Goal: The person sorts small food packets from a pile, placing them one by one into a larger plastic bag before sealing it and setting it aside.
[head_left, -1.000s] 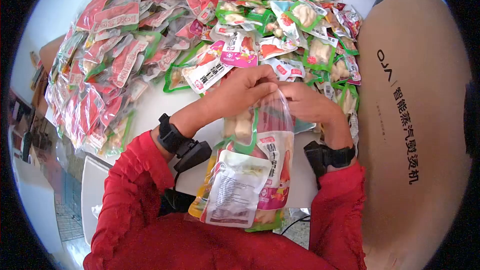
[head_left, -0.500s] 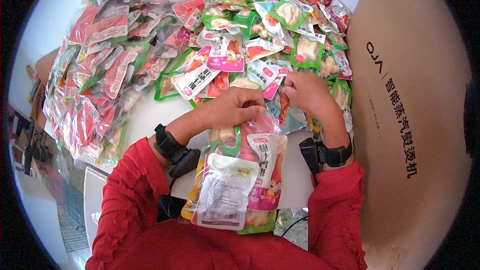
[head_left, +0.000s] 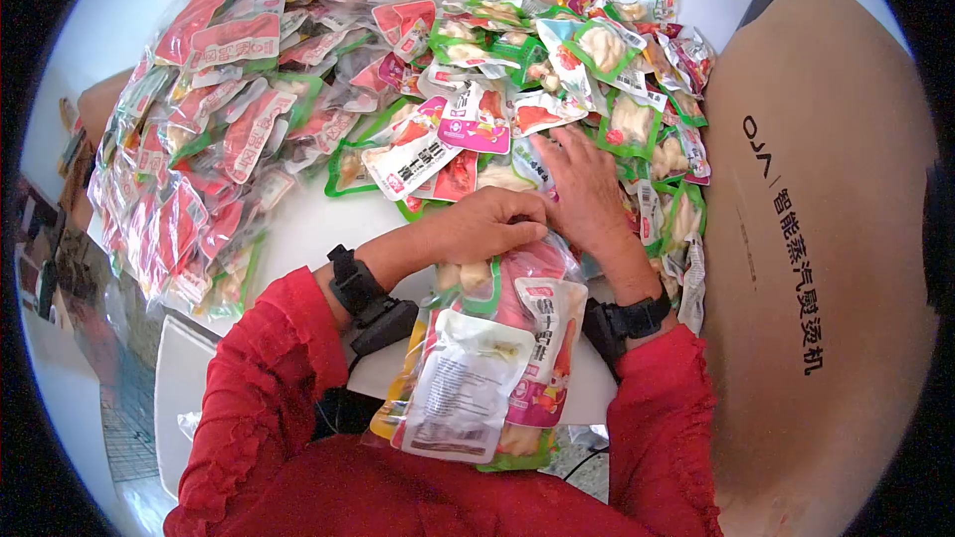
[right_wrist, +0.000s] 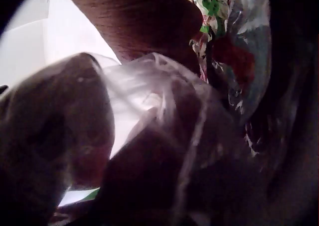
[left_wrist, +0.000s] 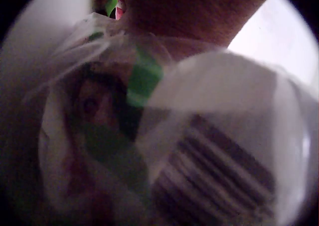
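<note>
My left hand [head_left: 489, 225] grips the gathered top of a clear plastic bag [head_left: 557, 257] in the head view. Several snack packets fill the bag, among them a white-backed packet [head_left: 468, 383] with fine print and a white and magenta packet [head_left: 546, 348]. My right hand [head_left: 585, 191] lies just beyond the bag's mouth, fingers stretched out over a pale blue packet [head_left: 529, 161] at the near edge of a loose pile. Close up in the left wrist view is the bagged packet's barcode [left_wrist: 214, 171]. Dark, blurred plastic [right_wrist: 164, 86] fills much of the right wrist view.
Loose packets [head_left: 607, 45] with green, white and magenta edges are heaped at the back of the white table [head_left: 298, 239]. To the left stands a large clear sack [head_left: 179, 229] full of packets. A tall brown carton [head_left: 826, 239] borders the right side.
My right hand has left the bag's neck and moved, curled, to the right; now its fingers are stretched over the pile. My left hand has drawn the bag slightly toward the body.
</note>
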The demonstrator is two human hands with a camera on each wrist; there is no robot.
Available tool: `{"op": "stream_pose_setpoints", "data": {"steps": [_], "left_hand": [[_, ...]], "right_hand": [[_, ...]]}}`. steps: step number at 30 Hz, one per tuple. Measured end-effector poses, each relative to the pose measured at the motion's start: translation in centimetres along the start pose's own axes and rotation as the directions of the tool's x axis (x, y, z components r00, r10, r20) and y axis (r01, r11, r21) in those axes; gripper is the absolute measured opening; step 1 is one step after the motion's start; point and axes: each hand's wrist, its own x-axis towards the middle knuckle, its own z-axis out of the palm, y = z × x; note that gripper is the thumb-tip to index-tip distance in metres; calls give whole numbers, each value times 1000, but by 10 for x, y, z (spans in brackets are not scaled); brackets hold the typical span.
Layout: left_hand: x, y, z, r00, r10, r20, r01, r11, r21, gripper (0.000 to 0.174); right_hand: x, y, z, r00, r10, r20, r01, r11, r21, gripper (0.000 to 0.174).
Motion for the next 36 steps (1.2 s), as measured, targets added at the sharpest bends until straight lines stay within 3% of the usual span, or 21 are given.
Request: {"op": "stream_pose_setpoints", "data": {"steps": [4,6,8,10,12,18,23,26,28,29,31,33,34,35,36], "left_hand": [[-1,4,-1,999,-45,5,45,999,-14,16],[-1,9,-5,984,-158,85,153,986,61,20],[-1,4,-3,988,-132,78,128,990,60,19],[0,2,-2,992,-106,70,102,993,60,19],[0,1,-1,999,-22,38,21,999,38,20],[-2,7,0,999,-44,-2,44,994,-100,22],[-2,6,1,1000,-12,-10,12,996,-85,23],[-3,7,1,1000,-19,-1,19,995,-94,24],[-2,5,2,1000,-18,5,18,996,-84,25],[-2,0,5,999,-26,-18,23,987,-157,26],[-1,-4,6,999,-34,-39,24,974,-226,27],[0,-5,7,985,-73,-154,9,925,-379,30],[0,-5,5,986,-72,-152,9,925,-379,30],[-1,-5,1,967,-203,-156,108,876,-469,30],[-1,-3,-1,932,-331,-147,199,808,-555,29]], "right_hand": [[0,1,5,996,-94,9,94,995,-39,53],[-6,1,10,992,-125,-7,124,989,-85,51],[-7,2,13,988,-154,-22,150,980,-132,49],[-4,4,14,992,-122,-16,122,992,-2,45],[-3,2,13,991,-125,-45,125,992,-3,42],[3,0,6,975,-142,-171,154,986,57,33],[6,5,1,962,-144,-232,183,970,158,27],[9,11,3,922,-118,-368,232,931,283,19],[8,10,1,897,82,-435,143,877,459,14],[8,12,0,896,81,-436,143,877,458,14],[8,18,-1,819,281,-501,104,785,611,14],[9,26,-5,801,330,-500,110,739,665,14],[10,28,-6,801,464,-378,174,423,889,12],[11,31,-7,814,540,-214,227,44,973,11],[11,33,-10,858,490,-154,230,-98,968,8]]}}
